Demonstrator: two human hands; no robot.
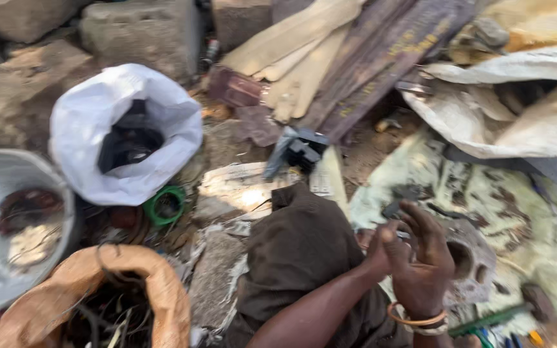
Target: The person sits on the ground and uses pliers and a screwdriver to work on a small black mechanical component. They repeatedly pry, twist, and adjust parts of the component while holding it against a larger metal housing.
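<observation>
Fingers (420, 225) of both hands pinch a small, blurred metal piece (402, 233), seemingly lying crosswise.

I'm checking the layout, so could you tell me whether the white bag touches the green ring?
Apart: the head view shows dark ground between the white bag and the green ring.

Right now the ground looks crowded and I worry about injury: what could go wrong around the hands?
1. The left hand and right hand meet over a small dark piece, close above the round metal part; a slip could pinch fingers.
2. The hammer lies close by the right wrist and could be knocked.
3. Wires poke from the brown sack nearby; a reach could snag.
</observation>
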